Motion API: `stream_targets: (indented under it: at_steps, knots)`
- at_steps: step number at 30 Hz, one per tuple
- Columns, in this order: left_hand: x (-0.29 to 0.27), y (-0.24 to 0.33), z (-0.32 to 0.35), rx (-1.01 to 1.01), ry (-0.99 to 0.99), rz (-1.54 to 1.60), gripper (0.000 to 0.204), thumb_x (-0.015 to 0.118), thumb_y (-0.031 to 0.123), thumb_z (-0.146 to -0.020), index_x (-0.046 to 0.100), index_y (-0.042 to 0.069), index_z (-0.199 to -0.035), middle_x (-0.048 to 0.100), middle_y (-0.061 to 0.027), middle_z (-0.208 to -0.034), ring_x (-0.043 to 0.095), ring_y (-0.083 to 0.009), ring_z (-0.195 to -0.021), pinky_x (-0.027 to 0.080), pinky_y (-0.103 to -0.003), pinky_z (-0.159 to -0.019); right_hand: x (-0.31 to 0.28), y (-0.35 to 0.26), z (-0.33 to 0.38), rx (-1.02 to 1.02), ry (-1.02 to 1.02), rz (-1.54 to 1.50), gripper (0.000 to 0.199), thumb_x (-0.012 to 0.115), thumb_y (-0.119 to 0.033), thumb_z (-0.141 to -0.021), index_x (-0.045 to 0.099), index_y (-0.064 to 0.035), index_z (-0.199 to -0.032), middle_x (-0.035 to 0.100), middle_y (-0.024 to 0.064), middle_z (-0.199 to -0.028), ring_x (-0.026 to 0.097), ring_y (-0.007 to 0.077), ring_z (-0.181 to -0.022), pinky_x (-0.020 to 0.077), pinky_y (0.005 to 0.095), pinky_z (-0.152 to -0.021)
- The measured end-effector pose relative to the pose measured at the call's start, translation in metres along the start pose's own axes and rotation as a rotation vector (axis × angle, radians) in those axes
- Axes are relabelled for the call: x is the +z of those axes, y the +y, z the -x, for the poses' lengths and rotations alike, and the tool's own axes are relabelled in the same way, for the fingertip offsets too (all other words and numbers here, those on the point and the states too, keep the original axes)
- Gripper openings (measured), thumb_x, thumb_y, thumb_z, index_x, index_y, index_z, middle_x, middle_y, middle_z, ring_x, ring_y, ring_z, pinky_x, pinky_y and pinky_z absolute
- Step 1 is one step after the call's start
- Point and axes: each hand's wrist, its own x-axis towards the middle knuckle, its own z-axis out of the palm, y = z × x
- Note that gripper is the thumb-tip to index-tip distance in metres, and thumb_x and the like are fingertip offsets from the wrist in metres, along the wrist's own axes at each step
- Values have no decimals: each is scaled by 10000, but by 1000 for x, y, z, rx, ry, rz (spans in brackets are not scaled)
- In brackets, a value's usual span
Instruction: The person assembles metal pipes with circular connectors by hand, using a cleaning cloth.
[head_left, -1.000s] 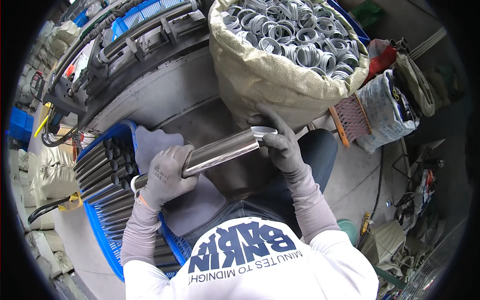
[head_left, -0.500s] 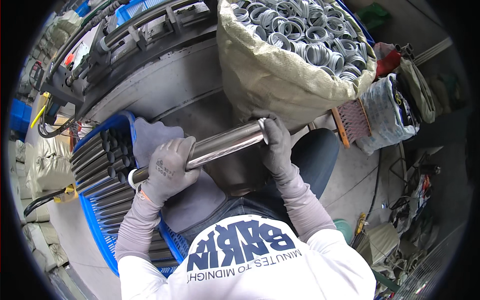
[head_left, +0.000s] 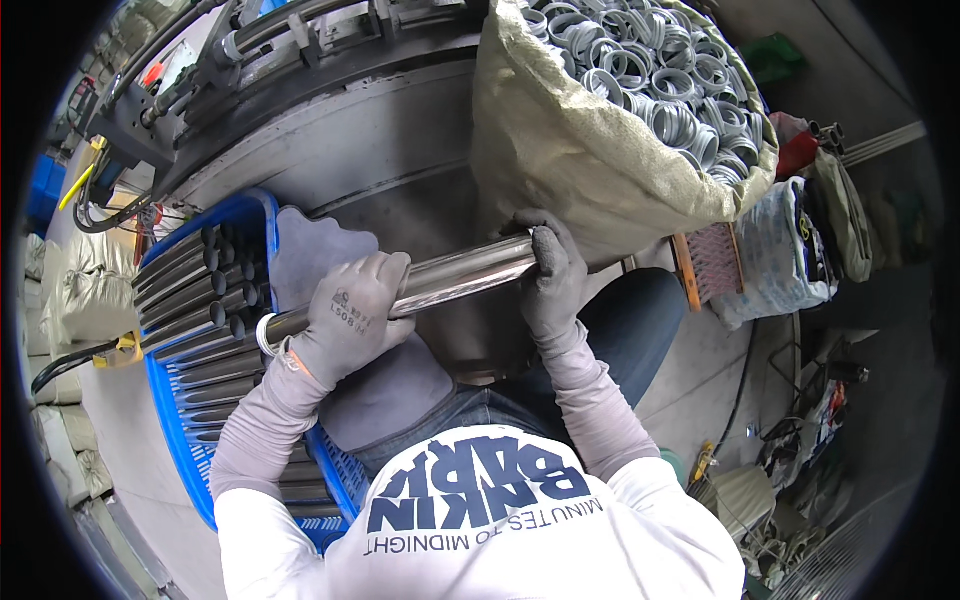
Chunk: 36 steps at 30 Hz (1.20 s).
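Shiny metal tube [head_left: 450,280] lying nearly level, right end tilted up toward sack of rings [head_left: 620,130], left hand [head_left: 350,315] clenched round its lower end, right hand [head_left: 552,275] gripping the upper end

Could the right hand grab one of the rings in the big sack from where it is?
Probably yes. The right hand sits at the metal tube's end, right against the sack, and the grey rings lie uncovered in its open top. But that hand grips the tube now, so it would have to let go first.
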Motion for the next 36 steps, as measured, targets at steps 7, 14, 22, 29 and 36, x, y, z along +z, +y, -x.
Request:
stream_targets:
  at_steps: [7,14,22,29,36]
  knots:
    - [-16,0,-14,1,-102,-40,594,813,196,-707,598,38,-1238,667,-164,-1019,685,-370,-952,551,-481,-833,1,11,-4,43,95,-100,366,506,-248,-1107,669,36,-1272,743,159,-1101,722,226,-973,559,340,-904]
    - [-37,-8,-34,17,-109,-209,581,790,182,-711,601,35,-1240,665,-153,-1075,670,-360,-1019,526,-475,-905,6,4,-5,-21,42,57,372,566,-252,-1086,631,32,-1316,664,80,-1127,592,136,-991,487,291,-893]
    - [-21,-12,-8,-51,-163,12,632,796,225,-740,615,37,-1316,675,-182,-1112,653,-405,-1060,508,-504,-928,-5,-8,-10,170,-162,372,377,659,-234,-1056,653,55,-1298,709,222,-1154,682,368,-1097,528,449,-969]
    - [-28,-17,8,-135,-51,40,662,842,299,-757,615,54,-1330,699,-195,-1124,682,-423,-1014,535,-516,-883,-78,-162,-65,-708,130,779,349,736,-49,-944,725,39,-1282,759,180,-1193,732,280,-1109,553,348,-1003]
    - [-20,-16,5,-24,-107,17,735,792,327,-767,580,21,-1400,681,-216,-1145,677,-414,-1034,534,-515,-909,-134,-178,-165,-668,-348,1432,565,768,-89,-885,657,-86,-1440,675,208,-1356,661,399,-1223,509,463,-1088]
